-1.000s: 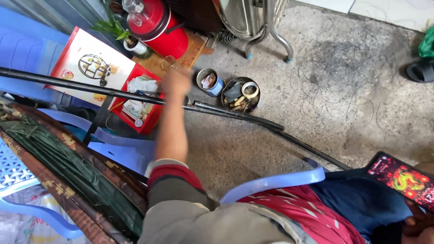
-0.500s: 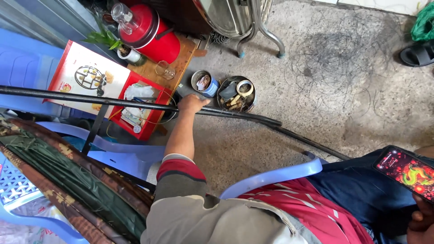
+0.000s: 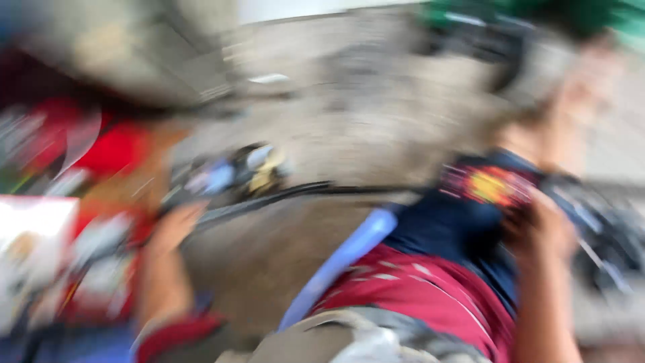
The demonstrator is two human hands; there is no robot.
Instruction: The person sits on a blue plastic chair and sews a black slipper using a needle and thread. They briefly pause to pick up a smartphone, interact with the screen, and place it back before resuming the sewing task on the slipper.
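The view is heavily blurred by motion. My left hand (image 3: 176,225) reaches out to the left, by a long black rod (image 3: 282,193) that runs across the concrete floor; its grip is too smeared to read. Just beyond it sit small round tins (image 3: 235,171). My right hand (image 3: 537,228) is on the right, over my lap, closed around a dark phone (image 3: 490,185) with a red and yellow screen.
A pale blue plastic chair arm (image 3: 342,259) crosses in front of my red and dark blue clothing. A red box (image 3: 101,262) and a red cylinder (image 3: 114,144) lie at the left. Dark, unclear objects sit at the far right.
The camera has swung right and the picture has blurred. My right hand with the phone now sits higher and nearer the middle. My left hand stays by the black rod.
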